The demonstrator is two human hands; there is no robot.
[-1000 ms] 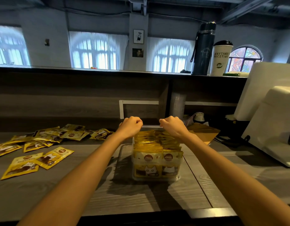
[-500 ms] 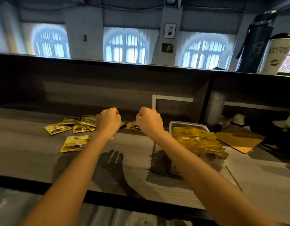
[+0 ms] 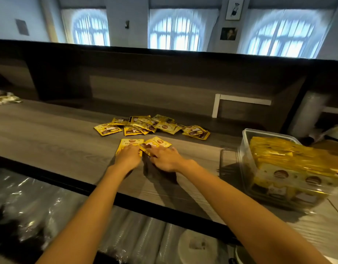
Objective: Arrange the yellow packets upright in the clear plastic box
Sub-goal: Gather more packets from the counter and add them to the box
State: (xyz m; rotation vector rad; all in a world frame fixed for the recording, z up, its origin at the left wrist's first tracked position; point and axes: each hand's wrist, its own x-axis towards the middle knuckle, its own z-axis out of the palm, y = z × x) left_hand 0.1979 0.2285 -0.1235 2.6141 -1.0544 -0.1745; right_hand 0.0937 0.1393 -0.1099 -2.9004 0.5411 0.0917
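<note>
This is the picking step. The person's right hand (image 3: 164, 159) lies flat, fingers spread, on one yellow packet (image 3: 159, 142). The left hand (image 3: 128, 157) covers the neighbouring packet (image 3: 130, 142), and I cannot tell if it grips. Next, I think, both must be lifted and stood in the crowded clear plastic box (image 3: 245, 141) at the right.

the loose packets (image 3: 151, 124) are bright yellow, each with a round brown badge and a brown-and-white picture. those standing in the clear box (image 3: 246, 141) show the same yellow with brown badges. the surface (image 3: 50, 134) is grey woodgrain, edged in black.
</note>
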